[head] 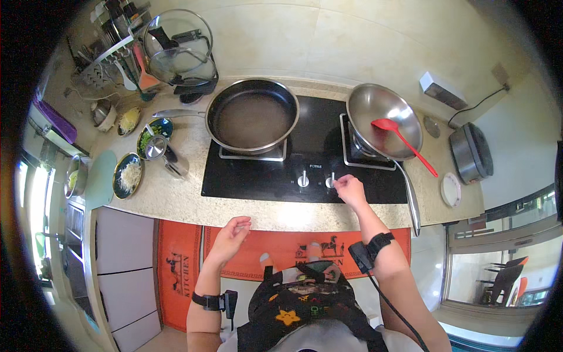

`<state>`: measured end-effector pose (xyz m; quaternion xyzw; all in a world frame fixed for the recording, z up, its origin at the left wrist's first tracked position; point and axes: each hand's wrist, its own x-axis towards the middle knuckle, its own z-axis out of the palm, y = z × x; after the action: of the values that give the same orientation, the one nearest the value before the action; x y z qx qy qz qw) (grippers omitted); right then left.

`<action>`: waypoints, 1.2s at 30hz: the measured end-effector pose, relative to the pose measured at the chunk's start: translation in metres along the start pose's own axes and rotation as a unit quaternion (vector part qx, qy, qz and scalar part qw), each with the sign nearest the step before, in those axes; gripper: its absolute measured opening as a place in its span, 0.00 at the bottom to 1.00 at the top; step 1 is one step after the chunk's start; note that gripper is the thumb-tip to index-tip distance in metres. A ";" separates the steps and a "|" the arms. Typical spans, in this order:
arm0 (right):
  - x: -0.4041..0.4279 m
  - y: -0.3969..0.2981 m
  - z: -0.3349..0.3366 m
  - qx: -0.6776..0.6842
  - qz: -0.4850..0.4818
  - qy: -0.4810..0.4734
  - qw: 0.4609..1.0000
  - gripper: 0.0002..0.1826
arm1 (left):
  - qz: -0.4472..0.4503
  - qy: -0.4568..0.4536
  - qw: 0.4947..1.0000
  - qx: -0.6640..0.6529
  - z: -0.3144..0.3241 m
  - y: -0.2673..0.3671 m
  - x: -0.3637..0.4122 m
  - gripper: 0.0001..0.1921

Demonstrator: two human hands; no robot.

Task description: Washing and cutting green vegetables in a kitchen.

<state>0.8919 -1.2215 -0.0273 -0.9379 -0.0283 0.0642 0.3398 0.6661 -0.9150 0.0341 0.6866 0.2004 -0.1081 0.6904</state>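
Observation:
My right hand has its fingertips pinched at the right control knob of the black glass gas hob. The left knob has no hand on it. My left hand hangs before the counter's front edge, holding nothing, its fingers loosely bent. A dark-lined frying pan sits over the left burner, handle pointing left. Over the right burner, a steel wok leans tilted, its handle running toward me past the counter edge. A red silicone spatula rests in the wok, its handle across the rim.
Left of the hob stand a steel pitcher, a bowl of white shreds, a bowl of chopped greens and a dish of yellow shreds. Glass lids lean behind. A white dish and a grey appliance are at right.

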 end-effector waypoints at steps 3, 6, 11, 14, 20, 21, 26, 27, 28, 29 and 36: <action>0.008 -0.027 -0.003 0.048 0.136 -0.115 0.983 0.13 | 0.022 0.022 1.000 0.004 -0.014 0.000 0.002 0.15; 0.018 -0.021 -0.005 0.022 0.137 -0.152 0.979 0.12 | 0.013 0.046 0.999 -0.025 -0.018 -0.006 -0.002 0.15; 0.034 -0.041 -0.015 -0.052 0.132 -0.220 0.965 0.09 | 0.001 0.093 0.996 0.001 -0.028 -0.011 -0.006 0.15; 0.045 -0.040 -0.010 -0.241 -0.013 -0.222 0.945 0.12 | -0.003 0.126 0.992 0.001 -0.028 -0.008 -0.002 0.15; 0.047 -0.062 -0.010 -0.306 -0.126 -0.283 0.900 0.09 | -0.038 0.122 0.992 0.002 -0.013 -0.008 0.007 0.14; 0.045 -0.067 -0.012 -0.335 -0.173 -0.279 0.883 0.08 | -0.042 0.122 0.992 -0.001 -0.011 -0.006 0.008 0.14; 0.040 -0.068 -0.001 -0.400 -0.256 -0.258 0.841 0.10 | -0.007 0.107 0.994 0.023 -0.011 -0.003 0.020 0.14; 0.038 -0.075 -0.002 -0.425 -0.260 -0.283 0.820 0.11 | 0.007 0.100 0.994 0.032 -0.011 -0.001 0.022 0.15; 0.035 -0.080 -0.002 -0.441 -0.261 -0.294 0.807 0.12 | -0.016 0.100 0.994 0.029 -0.010 0.004 0.022 0.15; 0.035 -0.080 0.000 -0.443 -0.260 -0.299 0.804 0.12 | -0.020 0.099 0.995 0.025 -0.010 0.003 0.023 0.15; 0.038 -0.078 -0.002 -0.455 -0.252 -0.297 0.801 0.10 | -0.008 0.087 0.996 -0.002 -0.019 -0.008 0.018 0.15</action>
<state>0.9290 -1.1590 0.0207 -0.8794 -0.3895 0.2315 -0.1465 0.6768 -0.8941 0.0199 0.6903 0.2652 -0.0532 0.6711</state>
